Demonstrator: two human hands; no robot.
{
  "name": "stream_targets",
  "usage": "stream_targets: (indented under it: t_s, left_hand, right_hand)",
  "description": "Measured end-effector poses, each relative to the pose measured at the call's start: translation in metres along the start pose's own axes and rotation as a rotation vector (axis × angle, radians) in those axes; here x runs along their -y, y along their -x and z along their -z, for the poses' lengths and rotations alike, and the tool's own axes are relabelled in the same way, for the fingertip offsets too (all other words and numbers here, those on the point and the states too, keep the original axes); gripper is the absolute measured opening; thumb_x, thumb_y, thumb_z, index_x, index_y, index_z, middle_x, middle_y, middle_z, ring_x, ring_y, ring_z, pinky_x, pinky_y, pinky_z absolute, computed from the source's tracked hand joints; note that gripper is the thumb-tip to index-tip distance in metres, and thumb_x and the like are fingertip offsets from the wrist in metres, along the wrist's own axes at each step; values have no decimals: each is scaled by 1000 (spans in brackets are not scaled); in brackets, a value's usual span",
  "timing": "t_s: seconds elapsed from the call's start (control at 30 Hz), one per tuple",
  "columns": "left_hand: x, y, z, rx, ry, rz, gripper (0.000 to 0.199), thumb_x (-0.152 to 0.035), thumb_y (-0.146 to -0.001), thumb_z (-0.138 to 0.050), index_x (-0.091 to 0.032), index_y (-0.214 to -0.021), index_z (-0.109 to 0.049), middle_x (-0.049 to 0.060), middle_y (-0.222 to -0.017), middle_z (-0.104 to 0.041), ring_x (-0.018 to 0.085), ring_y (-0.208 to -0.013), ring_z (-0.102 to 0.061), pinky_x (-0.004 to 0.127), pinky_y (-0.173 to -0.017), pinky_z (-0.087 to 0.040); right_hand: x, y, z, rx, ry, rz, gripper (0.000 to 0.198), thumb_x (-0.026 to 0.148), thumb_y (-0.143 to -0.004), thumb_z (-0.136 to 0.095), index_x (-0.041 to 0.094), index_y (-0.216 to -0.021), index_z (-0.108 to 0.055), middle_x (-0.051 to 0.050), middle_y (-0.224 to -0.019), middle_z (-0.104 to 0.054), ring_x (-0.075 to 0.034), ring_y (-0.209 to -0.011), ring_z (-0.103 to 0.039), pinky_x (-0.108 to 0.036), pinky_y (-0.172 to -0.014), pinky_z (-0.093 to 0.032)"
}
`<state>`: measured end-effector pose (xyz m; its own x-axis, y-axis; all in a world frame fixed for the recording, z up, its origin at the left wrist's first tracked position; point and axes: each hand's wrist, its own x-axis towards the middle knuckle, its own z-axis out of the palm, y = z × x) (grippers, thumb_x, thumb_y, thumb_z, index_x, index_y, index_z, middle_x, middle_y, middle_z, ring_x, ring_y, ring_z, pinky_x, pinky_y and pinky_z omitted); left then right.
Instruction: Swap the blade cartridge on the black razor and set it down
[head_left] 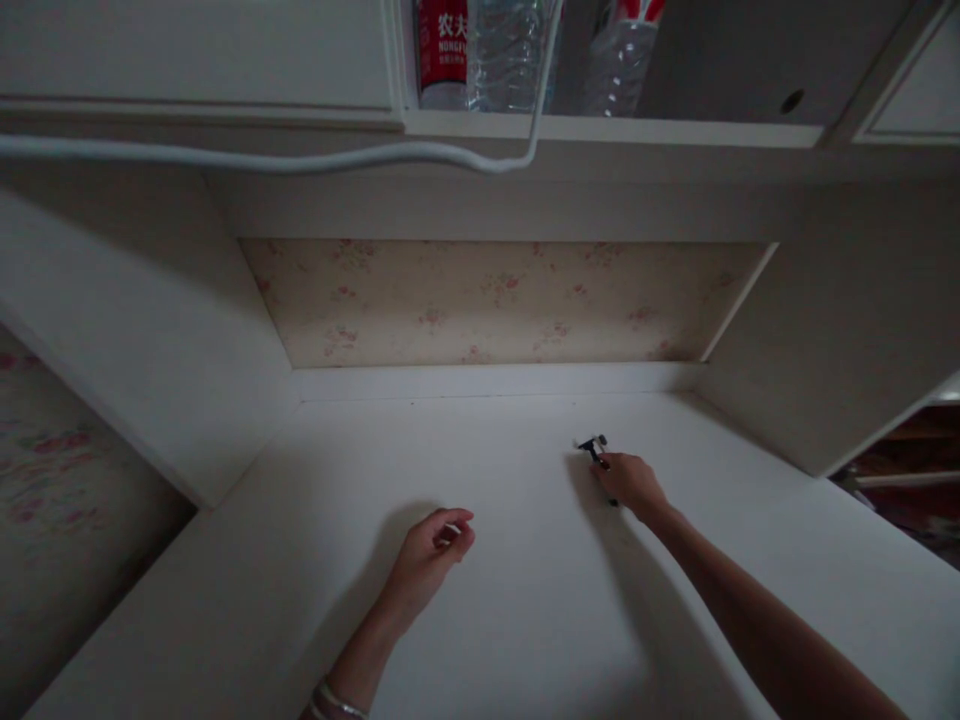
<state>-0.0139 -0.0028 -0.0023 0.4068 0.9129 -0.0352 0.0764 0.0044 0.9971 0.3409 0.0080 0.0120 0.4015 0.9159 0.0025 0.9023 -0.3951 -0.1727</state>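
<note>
My right hand (630,482) is closed around the handle of a small black T-shaped tool (592,447), over the right part of the white desktop (517,600). The tool's head, with some shiny metal on it, points away from me. The lower end of its handle shows below my fingers; the rest is hidden in my grip. Left of it, my left hand (431,550) hovers over the desktop with curled fingers. A small gap shows between thumb and forefinger, and I see nothing held there. A bracelet (337,700) circles my left wrist.
White side panels (142,330) rise left and right of the desktop, with flowered wallpaper (465,310) at the back. Overhead, a shelf (675,130) holds a red-labelled bottle (444,50) and other clear bottles (506,60). A white cable (300,160) hangs across the front.
</note>
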Motion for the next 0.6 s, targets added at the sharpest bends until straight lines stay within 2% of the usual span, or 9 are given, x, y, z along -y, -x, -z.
stream_targets:
  t_s: [0.2, 0.33, 0.4, 0.47, 0.5, 0.6]
  left_hand:
    - [-1, 0, 0, 17, -43, 18, 39, -44, -75, -64, -14, -100, -66, 3, -73, -57, 13, -65, -50, 25, -61, -41]
    - [0, -1, 0, 33, -85, 37, 38, -45, -76, -62, -14, -96, -68, 2, -69, -57, 12, -60, -48, 24, -57, -38]
    - [2, -1, -1, 41, -111, 31, 35, -45, -76, -61, -14, -90, -68, 2, -70, -59, 13, -61, -49, 24, -57, -38]
    - [4, -1, -2, 42, -134, 8, 32, -44, -77, -61, -14, -85, -68, 3, -72, -61, 14, -65, -50, 24, -60, -38]
    - [5, -1, -3, 44, -149, -3, 32, -44, -77, -61, -14, -84, -68, 3, -71, -61, 14, -66, -51, 24, -61, -37]
    - [4, 0, -5, 92, -198, -12, 34, -46, -78, -59, -14, -88, -68, -1, -62, -55, 12, -58, -46, 23, -54, -32]
  right_hand:
    - [2, -2, 0, 8, 52, 45, 25, 27, -85, -50, 13, -92, -70, -17, -99, -68, -29, -94, -63, -33, -76, -44]
    - [7, 10, 7, -81, 14, 53, 32, 30, -88, -47, 12, -107, -65, -18, -107, -65, -28, -94, -63, -34, -77, -44]
    - [16, 24, 9, -149, -16, 67, 36, 33, -92, -40, 14, -114, -61, -15, -112, -63, -26, -95, -62, -33, -79, -43]
    - [34, 45, 7, -180, -125, 100, 37, 37, -93, -35, 18, -110, -63, -10, -106, -66, -22, -91, -62, -30, -78, -44]
    - [46, 58, 5, -157, -298, 129, 36, 39, -92, -38, 18, -101, -66, -9, -96, -68, -20, -82, -63, -29, -74, -45]
    - [91, 96, -8, 131, -811, 245, 40, 49, -89, -42, 18, -82, -66, -3, -68, -65, -15, -56, -58, -25, -52, -42]
